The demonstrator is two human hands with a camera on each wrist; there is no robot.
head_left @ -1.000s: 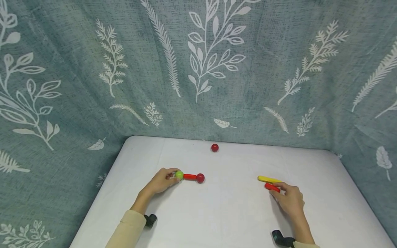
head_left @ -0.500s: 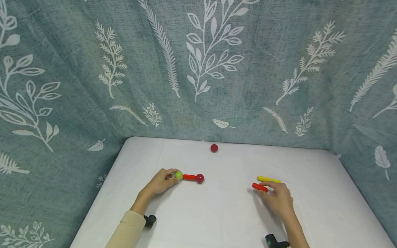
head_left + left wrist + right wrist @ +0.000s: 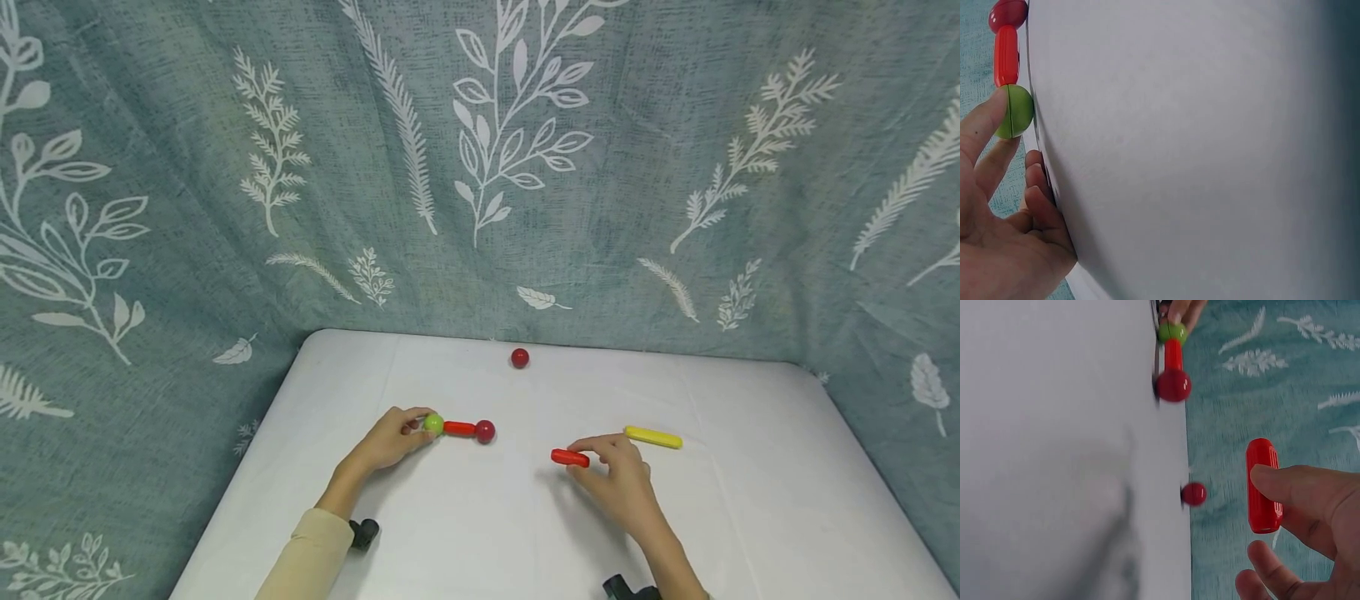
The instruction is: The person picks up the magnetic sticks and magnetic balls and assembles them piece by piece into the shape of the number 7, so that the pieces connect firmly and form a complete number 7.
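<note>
On the white table, my left hand (image 3: 392, 437) pinches a green ball (image 3: 1017, 111) between thumb and finger. That ball is joined end to end with a red rod (image 3: 459, 428) and a dark red ball (image 3: 485, 431), forming a short bar that points right. My right hand (image 3: 617, 482) holds a second red rod (image 3: 1263, 486) between thumb and fingers, lifted above the cloth with its shadow below. The held rod lies roughly level, to the right of the joined piece and apart from it.
A loose dark red ball (image 3: 520, 358) sits near the table's back edge. Just behind my right hand lies a yellow rod (image 3: 653, 437). A leaf-patterned curtain (image 3: 420, 167) hangs around the white table (image 3: 750, 500).
My right hand has carried the red rod leftward, away from the yellow rod and toward the joined piece. The left hand has stayed in place on the green ball.
</note>
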